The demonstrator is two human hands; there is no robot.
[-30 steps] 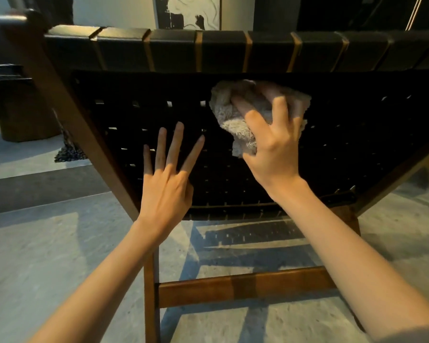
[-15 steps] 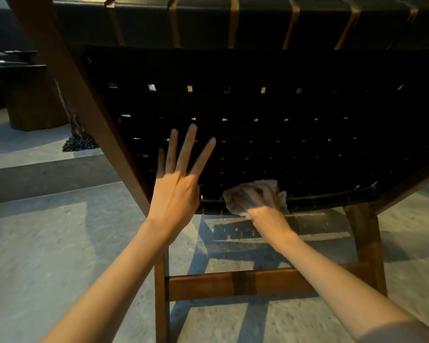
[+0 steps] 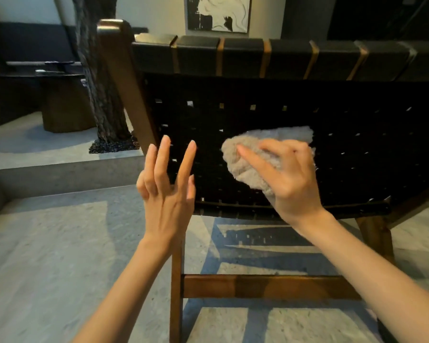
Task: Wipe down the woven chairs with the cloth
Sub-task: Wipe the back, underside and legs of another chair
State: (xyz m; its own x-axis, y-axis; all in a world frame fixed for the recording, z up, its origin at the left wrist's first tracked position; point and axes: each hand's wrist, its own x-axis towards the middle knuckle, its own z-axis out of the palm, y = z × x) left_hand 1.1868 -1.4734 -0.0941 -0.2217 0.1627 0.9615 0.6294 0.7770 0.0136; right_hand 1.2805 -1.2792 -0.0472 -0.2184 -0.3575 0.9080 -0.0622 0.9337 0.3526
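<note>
Here, right hand [image 3: 290,184] grasps fluffy cloth [image 3: 255,154] against black woven chair [image 3: 357,134] back, left hand [image 3: 167,194] released, fingers [image 3: 162,157] straight, beside wooden frame [image 3: 126,95], grey floor [image 3: 47,256] below.

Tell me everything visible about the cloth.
The cloth is a fluffy, pale beige-grey rag, bunched into a rounded wad. The right hand holds it against the chair's dark woven panel, fingers spread over it, so mainly its upper and left parts show.
</note>
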